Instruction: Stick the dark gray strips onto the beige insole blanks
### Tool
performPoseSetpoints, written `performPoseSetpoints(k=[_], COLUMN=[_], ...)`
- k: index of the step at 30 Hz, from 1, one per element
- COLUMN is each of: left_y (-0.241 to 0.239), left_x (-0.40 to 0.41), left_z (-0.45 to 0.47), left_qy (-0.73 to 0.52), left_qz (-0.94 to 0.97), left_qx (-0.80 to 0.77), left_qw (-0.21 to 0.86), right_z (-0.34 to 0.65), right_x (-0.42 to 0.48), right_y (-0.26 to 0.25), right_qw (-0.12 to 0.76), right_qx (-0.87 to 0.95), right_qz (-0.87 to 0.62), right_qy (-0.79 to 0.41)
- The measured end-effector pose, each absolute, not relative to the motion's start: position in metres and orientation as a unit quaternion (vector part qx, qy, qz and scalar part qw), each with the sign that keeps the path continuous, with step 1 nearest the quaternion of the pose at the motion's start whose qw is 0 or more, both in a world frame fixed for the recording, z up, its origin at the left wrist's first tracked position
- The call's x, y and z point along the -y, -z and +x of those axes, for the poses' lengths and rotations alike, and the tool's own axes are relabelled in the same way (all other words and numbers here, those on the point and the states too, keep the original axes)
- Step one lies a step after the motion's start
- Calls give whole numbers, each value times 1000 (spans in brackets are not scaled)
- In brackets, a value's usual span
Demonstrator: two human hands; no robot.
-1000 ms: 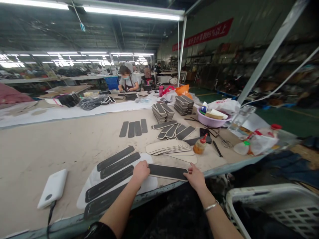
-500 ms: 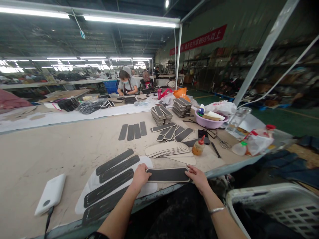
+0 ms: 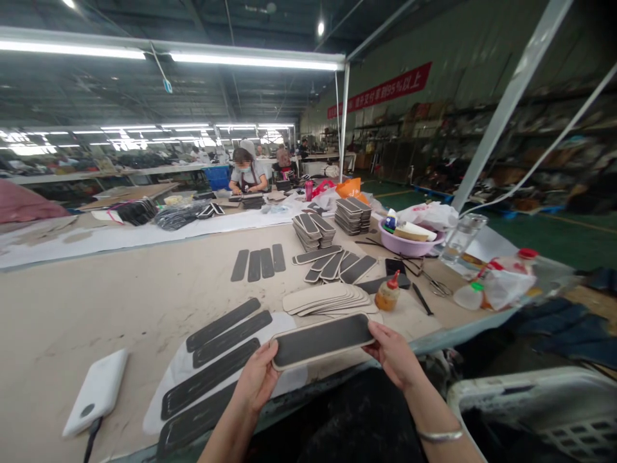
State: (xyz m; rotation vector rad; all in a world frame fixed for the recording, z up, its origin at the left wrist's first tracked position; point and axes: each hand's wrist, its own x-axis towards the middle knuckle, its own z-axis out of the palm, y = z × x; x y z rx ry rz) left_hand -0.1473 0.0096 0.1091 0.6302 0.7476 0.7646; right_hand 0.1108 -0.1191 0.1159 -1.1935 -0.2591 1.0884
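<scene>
A long dark grey strip with rounded corners and a beige border [image 3: 324, 341] is held up above the table's front edge. My left hand [image 3: 259, 375] pinches its left end, thumb on top. At the right end, my right hand [image 3: 391, 350] grips it the same way. Left of it, several shiny dark strips [image 3: 210, 377] lie on a white sheet [image 3: 159, 391]. Just behind the held piece is a fanned pile of beige backing pieces [image 3: 328, 298]. A glue bottle with a red tip [image 3: 387, 293] stands to the right of that pile.
Stacks of bordered strips [image 3: 313, 233] stand farther back, with loose strips [image 3: 260, 263] left of them. A purple basin [image 3: 409, 243] holds assorted items. A white power bank [image 3: 95, 391] lies at left. A white plastic basket [image 3: 535, 392] sits at lower right. A co-worker [image 3: 248, 172] works across the table.
Both hands have raised the bordered strip off the table edge and tilted it, right end higher. The camera view has shifted slightly.
</scene>
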Motion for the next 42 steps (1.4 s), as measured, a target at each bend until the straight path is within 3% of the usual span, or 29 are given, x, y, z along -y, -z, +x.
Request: performPoseSetpoints(k=[9,17,32,40,42], left_y=[-119,-133,-119,-121,-121], left_x=[7,22,21,16,14], left_z=[-151,-154,-155,-161,-162], left_qy=[-326,-284,-298,-264,-245], left_qz=[241,327,318,348,363], left_qx=[-343,-317,-362,-385,-392], left_qw=[847,844,824,813,809], right_z=[106,110,102,94,94], right_x=[121,125,123,133,135], right_y=[-129,-132,-137,-132,-126], right_qw=[690,701,694,668,652], right_qx=[125,121,132,162,192], right_qz=[-574,-574,-599,-556,-588], right_qy=[-423,-405,-377,-468,-438])
